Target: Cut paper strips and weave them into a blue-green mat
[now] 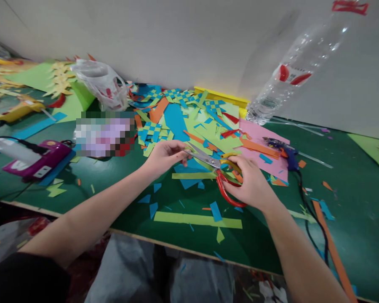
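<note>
My right hand (251, 181) grips scissors (214, 162) with one red and one yellow handle loop. Their metal blades point left, toward the fingertips of my left hand (167, 158). That hand is closed in a pinch on a small piece of light green paper (191, 146), partly hidden by the fingers and blade tips. Under the scissors lies a green paper strip (192, 176), with a longer green strip (197, 219) nearer the table edge. Blue paper scraps (216, 211) are scattered around it.
Woven blue-and-green paper pieces (153, 131) pile up behind my hands. A clear plastic bottle (297, 71) leans at the back wall. A blue glue gun (291, 158) lies on pink paper (255, 130) at right. At left are a purple power strip (39, 160) and a yellow glue gun (19, 108).
</note>
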Demonstrator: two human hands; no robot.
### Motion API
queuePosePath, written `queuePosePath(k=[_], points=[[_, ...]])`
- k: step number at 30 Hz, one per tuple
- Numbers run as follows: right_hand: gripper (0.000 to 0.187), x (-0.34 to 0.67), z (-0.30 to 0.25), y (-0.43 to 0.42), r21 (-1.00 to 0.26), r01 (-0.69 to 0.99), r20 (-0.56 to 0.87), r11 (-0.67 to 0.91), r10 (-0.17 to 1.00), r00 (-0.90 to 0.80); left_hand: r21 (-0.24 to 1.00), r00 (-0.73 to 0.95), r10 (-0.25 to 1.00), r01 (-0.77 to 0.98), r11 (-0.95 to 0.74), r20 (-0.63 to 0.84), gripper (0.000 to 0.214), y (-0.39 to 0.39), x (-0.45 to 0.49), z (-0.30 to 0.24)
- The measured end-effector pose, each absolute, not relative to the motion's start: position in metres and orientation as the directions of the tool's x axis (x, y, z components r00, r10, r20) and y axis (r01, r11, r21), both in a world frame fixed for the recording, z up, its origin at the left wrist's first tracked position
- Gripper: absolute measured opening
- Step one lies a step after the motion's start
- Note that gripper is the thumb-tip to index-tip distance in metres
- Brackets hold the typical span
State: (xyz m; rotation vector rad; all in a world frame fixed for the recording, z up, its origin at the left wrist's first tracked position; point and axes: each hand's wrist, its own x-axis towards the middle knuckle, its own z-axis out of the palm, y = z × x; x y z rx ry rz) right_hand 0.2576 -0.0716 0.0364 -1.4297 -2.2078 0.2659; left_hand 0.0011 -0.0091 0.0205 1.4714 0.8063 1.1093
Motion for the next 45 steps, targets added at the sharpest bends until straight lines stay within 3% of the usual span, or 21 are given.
queuePosePath(k=[9, 20, 25, 33, 45], points=[[0.044, 0.2603, 0.0355, -0.0708, -0.389, 0.809, 0.311, 0.441, 0.889, -0.336, 0.982, 0.334, 0.924, -0.081, -0.169, 0.186, 0.02, -0.0099, 0.001, 0.0232], [0.046, 0.2637, 0.0361, -0.0666, -0.349, 0.84, 0.443, 0.416, 0.863, -0.243, 0.983, 0.272, 0.949, 0.037, -0.178, 0.161, 0.022, -0.0098, 0.001, 0.0239], [0.052, 0.261, 0.038, -0.0676, -0.318, 0.845, 0.434, 0.43, 0.859, -0.273, 0.972, 0.296, 0.939, 0.101, -0.214, 0.176, 0.022, -0.0109, 0.0006, 0.0237], [0.05, 0.2567, 0.0371, -0.0687, -0.294, 0.844, 0.417, 0.449, 0.855, -0.309, 0.974, 0.342, 0.918, 0.021, -0.224, 0.203, 0.019, -0.0108, -0.0012, 0.0198], [0.047, 0.2564, 0.0368, -0.0688, -0.313, 0.828, 0.409, 0.465, 0.853, -0.324, 0.977, 0.388, 0.904, 0.04, -0.209, 0.178, 0.015, -0.0145, 0.0035, 0.028]])
